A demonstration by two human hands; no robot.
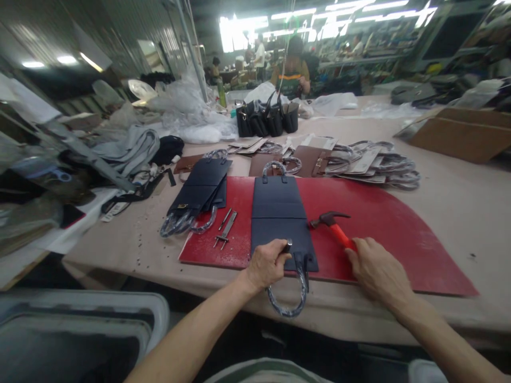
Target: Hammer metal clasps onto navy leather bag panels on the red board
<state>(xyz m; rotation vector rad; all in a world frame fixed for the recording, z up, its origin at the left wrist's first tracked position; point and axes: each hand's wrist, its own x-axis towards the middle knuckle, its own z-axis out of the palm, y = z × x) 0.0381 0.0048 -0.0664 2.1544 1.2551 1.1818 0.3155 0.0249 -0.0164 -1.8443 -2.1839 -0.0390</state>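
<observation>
A flat navy leather bag panel (278, 213) lies on a red cutting mat (371, 218), with plastic-wrapped handles at both ends; the near handle (288, 303) hangs over the table edge. My left hand (266, 264) is closed round a small dark metal punch (287, 246) that stands on the panel's near edge. My right hand (375, 270) grips the orange handle of a hammer (333, 223), whose dark head rests on the mat just right of the panel.
Several more navy panels (203, 189) lie stacked at the left, with metal dividers (227, 227) beside them. Brown and pale panels (351, 159) are piled behind the mat. Finished black bags (266, 118), a cardboard box (459, 133), plastic wrap and people stand further back.
</observation>
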